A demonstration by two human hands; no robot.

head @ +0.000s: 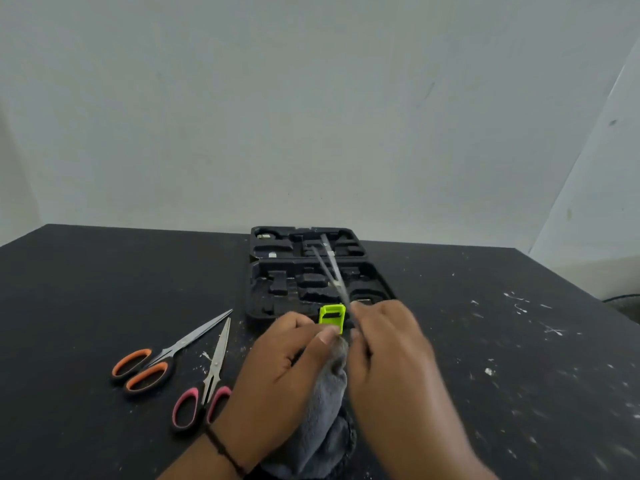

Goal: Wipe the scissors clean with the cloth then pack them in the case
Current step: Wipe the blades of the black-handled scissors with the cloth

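Behind hands, open black case: moulded recesses, contents unclear. Right hand grips scissors, blades parted, pointing away over case. Left hand clutches grey cloth.

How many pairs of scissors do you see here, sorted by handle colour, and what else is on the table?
Orange-handled scissors: 1
Pink-handled scissors: 1
Scissors in the right hand, handles hidden: 1
Grey cloth, held by the left hand: 1
Open black case: 1
Total: 5
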